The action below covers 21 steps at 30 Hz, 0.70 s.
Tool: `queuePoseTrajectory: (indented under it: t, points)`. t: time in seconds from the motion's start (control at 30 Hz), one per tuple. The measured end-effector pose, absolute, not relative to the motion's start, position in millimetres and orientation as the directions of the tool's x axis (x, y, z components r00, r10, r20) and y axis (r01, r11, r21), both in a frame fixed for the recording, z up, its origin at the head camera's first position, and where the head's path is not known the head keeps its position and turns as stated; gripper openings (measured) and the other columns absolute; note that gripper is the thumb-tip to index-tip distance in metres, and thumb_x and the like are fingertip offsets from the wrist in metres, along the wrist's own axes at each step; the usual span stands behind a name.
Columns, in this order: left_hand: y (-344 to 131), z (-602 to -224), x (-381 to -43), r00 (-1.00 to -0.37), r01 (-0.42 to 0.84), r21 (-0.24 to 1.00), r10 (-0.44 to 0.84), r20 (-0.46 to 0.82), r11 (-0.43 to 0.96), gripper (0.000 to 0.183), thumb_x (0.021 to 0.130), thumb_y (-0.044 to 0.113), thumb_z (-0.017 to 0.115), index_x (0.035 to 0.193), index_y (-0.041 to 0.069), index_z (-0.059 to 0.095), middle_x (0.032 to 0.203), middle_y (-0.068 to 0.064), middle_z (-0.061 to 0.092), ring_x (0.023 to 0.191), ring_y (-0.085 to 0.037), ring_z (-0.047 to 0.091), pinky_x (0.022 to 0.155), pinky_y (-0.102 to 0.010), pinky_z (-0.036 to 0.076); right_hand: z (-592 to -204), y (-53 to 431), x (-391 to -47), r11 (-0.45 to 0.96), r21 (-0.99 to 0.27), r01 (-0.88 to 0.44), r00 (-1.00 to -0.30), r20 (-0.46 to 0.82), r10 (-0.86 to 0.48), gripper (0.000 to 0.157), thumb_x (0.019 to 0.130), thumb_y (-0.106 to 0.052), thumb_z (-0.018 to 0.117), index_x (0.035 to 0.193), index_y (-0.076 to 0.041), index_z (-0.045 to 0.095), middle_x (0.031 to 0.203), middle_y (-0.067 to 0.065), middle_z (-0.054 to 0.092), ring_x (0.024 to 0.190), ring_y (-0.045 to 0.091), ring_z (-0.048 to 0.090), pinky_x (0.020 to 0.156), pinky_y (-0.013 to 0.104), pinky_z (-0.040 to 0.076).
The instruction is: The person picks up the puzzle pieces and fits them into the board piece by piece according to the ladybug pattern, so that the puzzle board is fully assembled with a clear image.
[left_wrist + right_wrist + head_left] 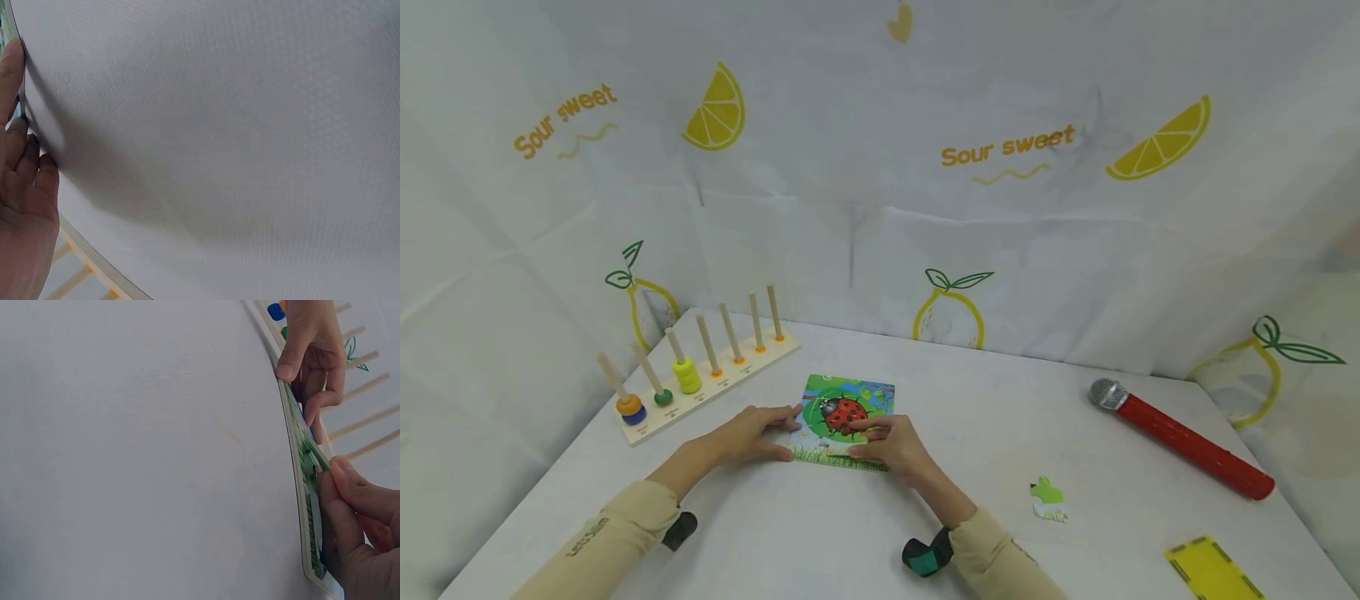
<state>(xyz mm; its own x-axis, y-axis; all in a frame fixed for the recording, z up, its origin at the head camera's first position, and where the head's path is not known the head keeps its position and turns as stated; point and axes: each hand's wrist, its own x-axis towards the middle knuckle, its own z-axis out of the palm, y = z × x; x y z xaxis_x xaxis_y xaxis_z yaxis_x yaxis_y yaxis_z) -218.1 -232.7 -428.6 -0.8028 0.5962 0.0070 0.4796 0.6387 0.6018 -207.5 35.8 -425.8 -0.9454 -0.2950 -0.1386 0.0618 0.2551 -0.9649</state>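
A ladybug jigsaw puzzle [842, 396] in a flat square board lies on the table in the middle of the head view. My left hand [748, 435] holds the board's left edge, thumb at the near corner; this hand [315, 359] shows beyond the board in the right wrist view. In that view my right hand [356, 519] pinches a green-edged puzzle piece [319, 454], tilted up from the board's near side. Its fingers cover part of the picture in the head view. One loose puzzle piece [1048, 498], green and white, lies off to the right.
At the back left stands a wooden peg counter [722, 385] with upright pegs and coloured beads. A red microphone [1187, 442] lies at the right, and a yellow flat piece [1213, 569] at the near right edge. White lemon-printed cloth [850, 250] closes off the back.
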Motion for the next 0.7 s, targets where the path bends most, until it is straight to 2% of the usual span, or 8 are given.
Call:
queuePoseTrajectory:
  t: [0.27, 0.4, 0.53, 0.7]
  points:
    - [-232, -429, -218, -0.803, 0.481, 0.598, 0.596, 0.008, 0.641, 0.063, 0.083, 0.030, 0.074, 0.132, -0.004, 0.053, 0.126, -0.014, 0.062, 0.129, -0.038, 0.045, 0.105, -0.052, 0.035, -424, 30, -208, 0.296, -0.954, 0.053, -0.948, -0.141, -0.286, 0.038, 0.072, 0.007, 0.079, 0.109, 0.007, 0.069, 0.080, 0.009, 0.064, 0.069, 0.007, 0.053, 0.058, 0.018, 0.053]
    - [-232, -429, -218, -0.803, 0.483, 0.596, 0.596, 0.009, 0.641, 0.059, 0.083, 0.029, 0.074, 0.129, -0.003, 0.056, 0.127, -0.015, 0.061, 0.129, -0.038, 0.044, 0.105, -0.052, 0.034, -422, 28, -208, 0.293, -0.955, 0.055, -0.945, -0.145, -0.294, 0.038, 0.072, 0.010, 0.077, 0.109, 0.008, 0.068, 0.079, 0.010, 0.063, 0.066, 0.006, 0.056, 0.061, 0.023, 0.056]
    - [-232, -429, -218, -0.804, 0.481, 0.600, 0.595, 0.010, 0.639, 0.059, 0.083, 0.028, 0.074, 0.129, -0.003, 0.055, 0.127, -0.014, 0.061, 0.129, -0.038, 0.044, 0.105, -0.052, 0.034, -420, 26, -209, 0.296, -0.953, 0.067, -0.943, -0.158, -0.293, 0.037, 0.072, 0.011, 0.077, 0.108, 0.009, 0.069, 0.077, 0.009, 0.059, 0.064, 0.007, 0.055, 0.061, 0.024, 0.057]
    - [-232, -428, -217, -0.805, 0.479, 0.600, 0.593, 0.008, 0.641, 0.063, 0.083, 0.029, 0.073, 0.133, -0.004, 0.052, 0.124, -0.012, 0.063, 0.129, -0.038, 0.044, 0.105, -0.052, 0.034, -419, 24, -208, 0.374, -0.927, 0.022, -0.950, -0.135, -0.281, 0.034, 0.072, 0.007, 0.079, 0.105, 0.007, 0.070, 0.082, 0.008, 0.061, 0.071, 0.009, 0.052, 0.059, 0.021, 0.055]
